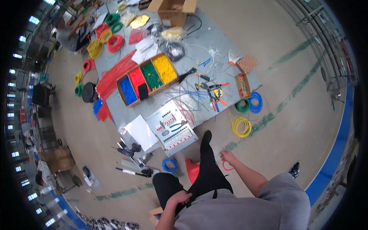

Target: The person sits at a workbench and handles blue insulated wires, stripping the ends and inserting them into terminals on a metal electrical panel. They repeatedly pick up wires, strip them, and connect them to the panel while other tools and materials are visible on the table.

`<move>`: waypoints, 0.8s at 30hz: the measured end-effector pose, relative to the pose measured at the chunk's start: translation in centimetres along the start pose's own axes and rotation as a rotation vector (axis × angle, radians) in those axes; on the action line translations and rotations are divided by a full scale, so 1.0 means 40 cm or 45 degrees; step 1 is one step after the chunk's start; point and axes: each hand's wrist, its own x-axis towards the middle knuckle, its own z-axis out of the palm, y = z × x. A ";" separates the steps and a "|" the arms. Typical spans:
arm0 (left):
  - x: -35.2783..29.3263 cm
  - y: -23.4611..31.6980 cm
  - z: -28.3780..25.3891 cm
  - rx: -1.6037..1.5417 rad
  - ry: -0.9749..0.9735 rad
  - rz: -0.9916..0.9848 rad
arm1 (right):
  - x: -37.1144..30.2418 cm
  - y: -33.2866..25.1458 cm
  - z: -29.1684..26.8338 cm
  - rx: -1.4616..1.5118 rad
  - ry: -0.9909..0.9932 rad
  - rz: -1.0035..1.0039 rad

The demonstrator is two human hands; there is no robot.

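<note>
Head view: looking down on panel work, seemingly partway along.
Right hand point(227, 156): curled at a thin red ring-shaped coil point(225, 168); cannot tell whether pinching it or just above it.
Left hand point(180, 197): folded at the lap; cannot tell whether pressed together or gripping anything.
Pale grey flat panel point(157, 119): lying ahead and left of the right hand, at the edge of the grey table point(214, 34).
Done: red-and-white breakers point(179, 144) set in rows.
Left, probably: wiring, with no leads visibly joined; loose multicoloured thin wires point(186, 99) lying beyond the panel from either hand, blue-handled metal pliers point(179, 125) on it.
</note>
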 end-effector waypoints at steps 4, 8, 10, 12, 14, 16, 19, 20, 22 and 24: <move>0.160 0.212 -0.101 0.125 0.305 0.135 | 0.114 -0.137 0.001 -0.142 -0.051 -0.009; 0.134 0.219 -0.110 -0.086 0.619 0.153 | 0.131 -0.027 0.110 -0.722 0.006 -0.217; 0.144 0.174 -0.121 -0.127 0.673 0.144 | 0.136 -0.023 0.163 -0.889 0.035 -0.239; 0.167 0.155 -0.129 -0.157 0.640 0.185 | 0.159 -0.036 0.169 -0.715 0.020 -0.234; 0.224 0.141 -0.148 -0.151 0.552 0.233 | 0.172 -0.039 0.172 -0.615 0.025 -0.208; 0.306 0.135 -0.174 -0.091 0.376 0.322 | 0.176 -0.061 0.174 -0.608 0.034 -0.160; 0.481 0.066 -0.241 0.095 0.071 0.287 | 0.161 -0.156 0.204 -0.742 0.208 -0.292; 0.567 0.021 -0.239 0.281 0.159 0.285 | 0.185 -0.165 0.199 -0.754 0.253 -0.329; 0.618 0.048 -0.289 0.674 0.222 0.190 | 0.319 -0.112 0.209 -0.643 0.176 -0.301; 0.780 -0.030 -0.295 0.576 0.278 0.164 | 0.433 -0.105 0.276 -0.771 -0.015 -0.093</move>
